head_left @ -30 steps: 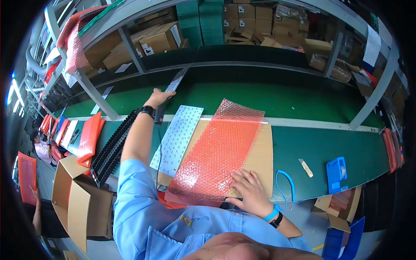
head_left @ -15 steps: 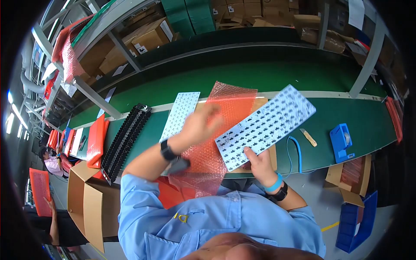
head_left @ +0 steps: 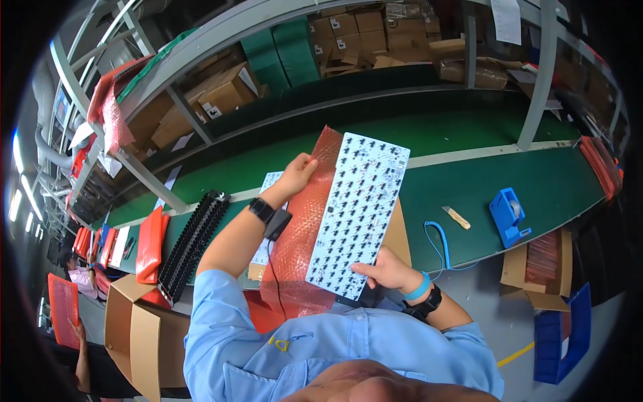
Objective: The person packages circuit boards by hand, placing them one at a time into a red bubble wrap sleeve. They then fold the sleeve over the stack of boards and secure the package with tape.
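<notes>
Fingers of the right hand (head_left: 390,271) pinch the white board (head_left: 360,213), its length stretching away ahead of them, while the left hand (head_left: 296,177), farther out, pinches bubble wrap (head_left: 303,236).

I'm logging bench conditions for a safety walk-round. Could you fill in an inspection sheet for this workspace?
Surface: green bench, with a cardboard sheet partly covered.
Work pieces: white board with black marks, held over red bubble wrap; second white board, mostly hidden.
Clutter: cutter and blue tape dispenser at right; black slotted rack at left.
Hands: right hand holds the white board near its lower end; left hand grips the wrap's upper left edge.
Cables: blue coiled cord at right; dark cable below the left wrist.
Surroundings: shelved cartons beyond; open carton lower left; blue bin lower right.
</notes>
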### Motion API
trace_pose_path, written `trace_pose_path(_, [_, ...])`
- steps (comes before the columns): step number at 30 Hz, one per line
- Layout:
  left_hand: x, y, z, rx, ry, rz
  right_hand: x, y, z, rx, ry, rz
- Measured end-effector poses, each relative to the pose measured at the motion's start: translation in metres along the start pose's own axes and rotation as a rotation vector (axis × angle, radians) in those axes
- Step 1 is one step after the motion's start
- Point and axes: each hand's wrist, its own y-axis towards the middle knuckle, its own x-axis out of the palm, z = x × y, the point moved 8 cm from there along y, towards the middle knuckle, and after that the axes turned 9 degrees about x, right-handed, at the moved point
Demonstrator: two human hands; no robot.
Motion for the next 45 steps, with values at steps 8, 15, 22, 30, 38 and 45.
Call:
trace_pose_path(8, [-0.002,-0.090,0.139,-0.017,-1.308,-0.145,0.026,0.012,0.000,-0.005,0.023,-0.189])
trace_pose_path(15, [-0.010,-0.109,0.146,0.017,-1.396,-0.114,0.040,0.015,-0.005,-0.126,0.042,-0.223])
trace_pose_path(22, [-0.012,-0.111,0.155,0.134,-1.298,-0.193,0.039,0.015,-0.005,-0.088,0.017,-0.210])
trace_pose_path(30, [-0.013,-0.114,0.158,0.174,-1.296,-0.221,0.045,0.019,-0.005,-0.083,0.023,-0.229])
trace_pose_path(38, [-0.024,-0.125,0.172,0.197,-1.126,-0.212,0.040,-0.004,-0.037,-0.488,-0.541,-0.096])
trace_pose_path(45, [-0.056,-0.128,0.186,0.370,-0.957,-0.151,-0.017,-0.099,-0.236,-0.709,-0.680,0.537])
